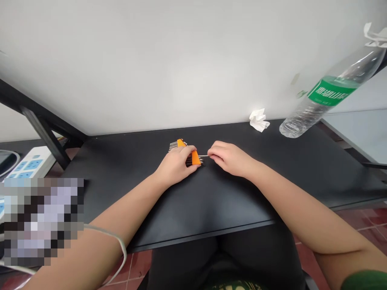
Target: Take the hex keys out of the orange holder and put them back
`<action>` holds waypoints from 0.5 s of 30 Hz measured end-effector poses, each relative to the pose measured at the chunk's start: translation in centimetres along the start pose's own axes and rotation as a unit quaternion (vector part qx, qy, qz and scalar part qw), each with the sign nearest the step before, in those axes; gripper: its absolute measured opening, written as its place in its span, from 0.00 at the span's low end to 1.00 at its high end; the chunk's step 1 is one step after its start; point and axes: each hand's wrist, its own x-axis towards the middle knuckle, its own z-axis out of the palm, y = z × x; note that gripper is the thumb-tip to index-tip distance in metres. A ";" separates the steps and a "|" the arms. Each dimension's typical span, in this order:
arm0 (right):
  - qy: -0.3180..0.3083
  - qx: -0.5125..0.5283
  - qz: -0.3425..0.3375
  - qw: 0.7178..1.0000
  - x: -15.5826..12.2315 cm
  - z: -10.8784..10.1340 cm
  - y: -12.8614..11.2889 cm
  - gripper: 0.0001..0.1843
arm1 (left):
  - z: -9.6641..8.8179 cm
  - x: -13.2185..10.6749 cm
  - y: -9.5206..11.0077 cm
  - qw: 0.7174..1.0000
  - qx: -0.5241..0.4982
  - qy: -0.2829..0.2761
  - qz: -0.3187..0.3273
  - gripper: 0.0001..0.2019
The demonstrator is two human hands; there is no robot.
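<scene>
On the black tabletop, my left hand (177, 163) is closed around an orange holder (196, 158) filled with several thin metal rods that look like hex keys. Rod ends stick out past its left side and a few dark tips show at its right. My right hand (226, 158) pinches the end of one thin silvery hex key (203, 156), which reaches across to the holder. Whether that key's far end sits inside the holder is hidden by the orange piece and my left fingers.
A large plastic bottle (332, 90) with a green label stands at the back right, beside a crumpled white tissue (259, 120). At left are a white power strip (33, 161), a pixelated object (45, 221) and a white cable (121, 241). A white wall (169, 60) rises behind the table.
</scene>
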 end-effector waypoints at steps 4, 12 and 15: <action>-0.002 -0.026 -0.015 1.000 -0.2 0.0 0.0 0.12 | 0.1 -0.1 -0.1 1.000 0.013 0.019 0.019 0.21; -0.035 -0.078 -0.012 0.996 -0.3 -0.2 -1.4 0.15 | 0.4 -0.4 0.4 0.996 0.049 0.040 0.068 0.21; -0.022 0.016 -0.028 0.999 0.2 0.4 -2.1 0.13 | 0.4 -0.3 1.1 0.994 0.045 0.038 0.091 0.17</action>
